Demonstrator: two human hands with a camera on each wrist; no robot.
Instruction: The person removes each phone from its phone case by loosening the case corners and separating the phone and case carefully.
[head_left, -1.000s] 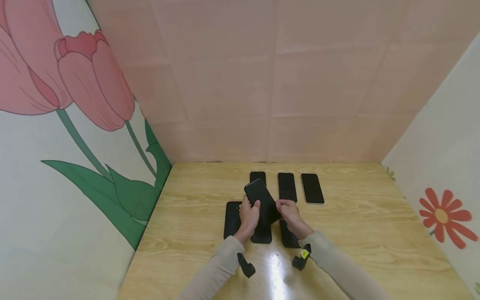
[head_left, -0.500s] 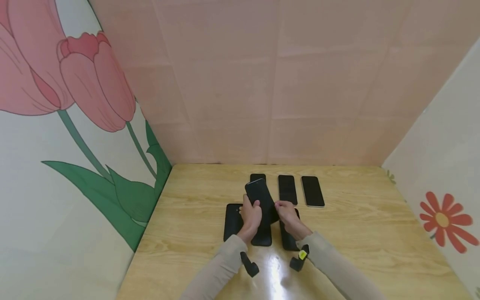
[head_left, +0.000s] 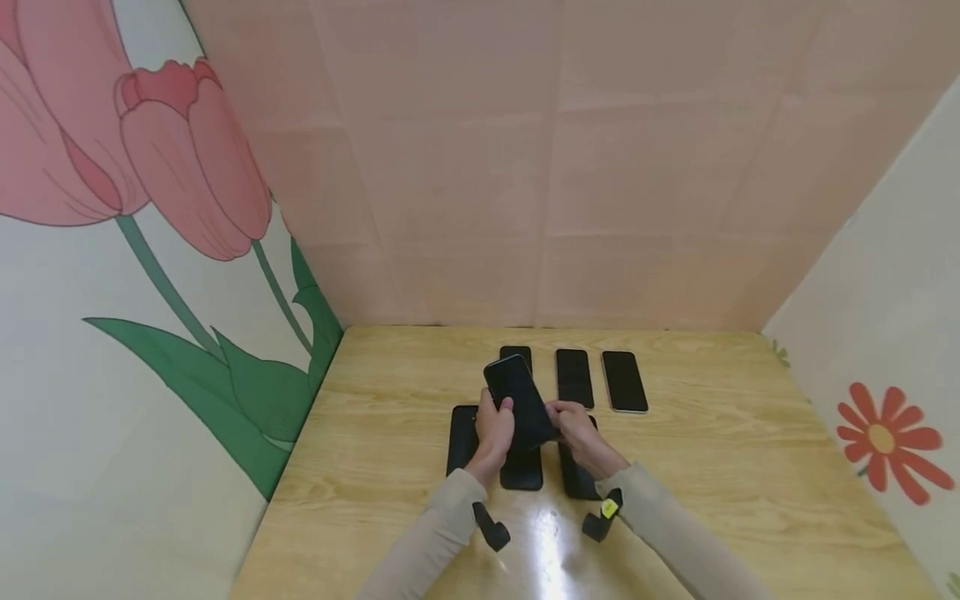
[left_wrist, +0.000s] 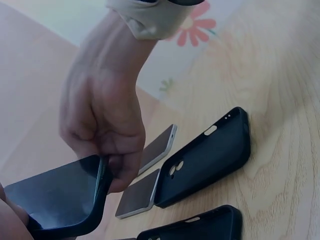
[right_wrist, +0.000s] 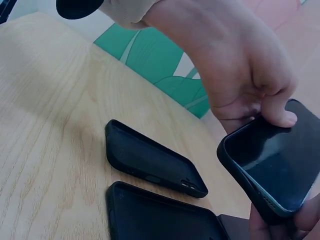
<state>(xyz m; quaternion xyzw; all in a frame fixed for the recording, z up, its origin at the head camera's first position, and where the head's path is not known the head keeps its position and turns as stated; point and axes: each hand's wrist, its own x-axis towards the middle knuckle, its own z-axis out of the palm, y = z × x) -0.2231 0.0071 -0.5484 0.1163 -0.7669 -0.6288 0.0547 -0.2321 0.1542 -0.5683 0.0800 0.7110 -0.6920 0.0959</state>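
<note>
Between my hands, above the table, is a dark-screened phone (head_left: 516,392) lying tilted in a black phone case (right_wrist: 244,184). In the right wrist view, one end of the phone stands slightly proud of the case rim near a corner. My left hand (head_left: 493,435) grips the left side, its thumb on the screen. My right hand (head_left: 583,432) pinches the near right corner of the case, as the left wrist view also shows. Beneath them lie black cases with their hollow side up: one in the middle (head_left: 522,473), one right (head_left: 576,477), one left (head_left: 461,440).
Along the back of the wooden table (head_left: 397,500) lie a partly covered dark phone (head_left: 515,355), a middle phone (head_left: 574,380) and a right-hand phone (head_left: 625,382). Walls enclose the back and both sides. A dark camera mount (head_left: 491,529) hangs from the left wrist, another (head_left: 600,521) from the right.
The phone and case have shifted slightly to the left and tilted a little, with both hands keeping their hold. The things on the table have not moved.
</note>
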